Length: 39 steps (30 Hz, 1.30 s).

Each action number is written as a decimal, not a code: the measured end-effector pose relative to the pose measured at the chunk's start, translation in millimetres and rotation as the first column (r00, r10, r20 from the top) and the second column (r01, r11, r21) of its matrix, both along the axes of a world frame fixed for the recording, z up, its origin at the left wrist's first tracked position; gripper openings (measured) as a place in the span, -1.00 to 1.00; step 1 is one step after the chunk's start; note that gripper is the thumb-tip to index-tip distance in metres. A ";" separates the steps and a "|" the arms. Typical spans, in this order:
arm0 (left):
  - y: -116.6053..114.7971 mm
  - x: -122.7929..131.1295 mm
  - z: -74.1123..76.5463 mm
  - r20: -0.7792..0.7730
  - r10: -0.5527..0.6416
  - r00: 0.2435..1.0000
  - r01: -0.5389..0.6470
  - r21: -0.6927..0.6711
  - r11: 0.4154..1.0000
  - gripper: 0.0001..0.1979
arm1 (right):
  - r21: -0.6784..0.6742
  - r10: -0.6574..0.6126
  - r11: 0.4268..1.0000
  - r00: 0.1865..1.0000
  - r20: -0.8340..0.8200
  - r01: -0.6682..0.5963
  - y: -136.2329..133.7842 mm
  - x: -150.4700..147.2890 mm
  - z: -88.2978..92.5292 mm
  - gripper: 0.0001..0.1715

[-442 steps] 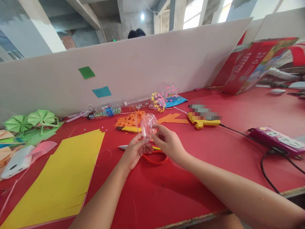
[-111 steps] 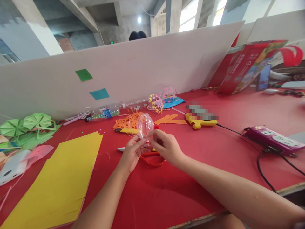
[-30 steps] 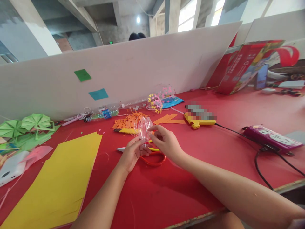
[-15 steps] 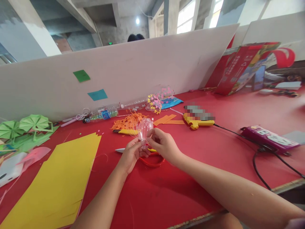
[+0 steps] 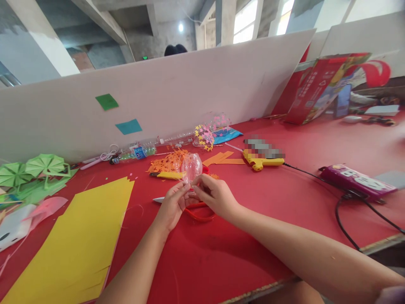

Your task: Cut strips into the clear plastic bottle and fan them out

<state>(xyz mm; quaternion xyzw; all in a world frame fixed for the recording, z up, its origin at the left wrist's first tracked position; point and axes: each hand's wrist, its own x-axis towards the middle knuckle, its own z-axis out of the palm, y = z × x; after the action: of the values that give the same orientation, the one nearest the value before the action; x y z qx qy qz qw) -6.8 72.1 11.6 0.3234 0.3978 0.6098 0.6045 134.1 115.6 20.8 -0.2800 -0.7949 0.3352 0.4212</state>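
Between my hands is a clear, rounded plastic piece [image 5: 192,165] with ribbed sides, held upright over the red table. My left hand [image 5: 174,202] pinches its lower end from the left. From the right, the closed fingertips of my right hand [image 5: 215,195] press at the same lower end; whether they grip a smaller part there is hidden. Under the hands lie red-handled scissors [image 5: 200,218], the blade tip showing at the left. A yellow utility knife [image 5: 169,175] rests just behind, beside a pile of orange paper scraps [image 5: 169,161].
Yellow paper sheets [image 5: 72,236] cover the left side, near green folded paper [image 5: 47,162]. Plastic bottles [image 5: 134,153] and a star-covered clear ball [image 5: 204,137] line the white partition [image 5: 177,93]. Rightward are a yellow glue gun [image 5: 262,160], a corded purple box [image 5: 357,181] and a red carton [image 5: 319,90].
My right fingers have moved slightly left and down, closer to the plastic piece's lower end. The plastic piece has shifted a little, and the view has turned slightly.
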 end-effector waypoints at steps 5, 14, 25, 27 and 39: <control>0.7 -2.8 -1.5 0.027 0.002 1.000 -0.002 -0.009 1.000 -0.76 | 0.078 0.022 0.997 1.000 -0.007 -0.021 0.3 0.9 -1.2 -0.89; -0.2 -4.8 -1.0 0.052 -0.008 0.999 0.009 -0.027 1.000 -0.80 | -0.019 -0.090 0.996 0.991 -0.097 0.089 3.2 1.9 3.1 -0.79; 0.0 -4.8 -3.1 0.024 0.006 1.000 -0.006 -0.034 0.999 -0.82 | -0.103 -0.117 0.988 0.993 -0.020 0.114 3.6 0.2 3.8 -0.75; -0.1 -4.5 -2.9 0.017 0.008 1.000 -0.008 -0.034 0.999 -0.81 | -0.117 -0.107 0.988 0.994 -0.020 0.104 3.1 0.4 4.3 -0.71; 0.4 -4.3 -4.8 -0.008 -0.003 1.000 0.003 -0.038 0.999 -0.80 | -0.053 -0.002 0.999 0.999 -0.041 0.000 -0.8 0.0 4.2 -0.84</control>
<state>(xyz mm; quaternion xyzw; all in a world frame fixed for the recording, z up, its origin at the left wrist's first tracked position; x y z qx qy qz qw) -11.1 72.6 6.8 0.3150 0.4114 0.5998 0.6097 134.1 114.8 25.0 -0.2846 -0.7769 0.3613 0.4300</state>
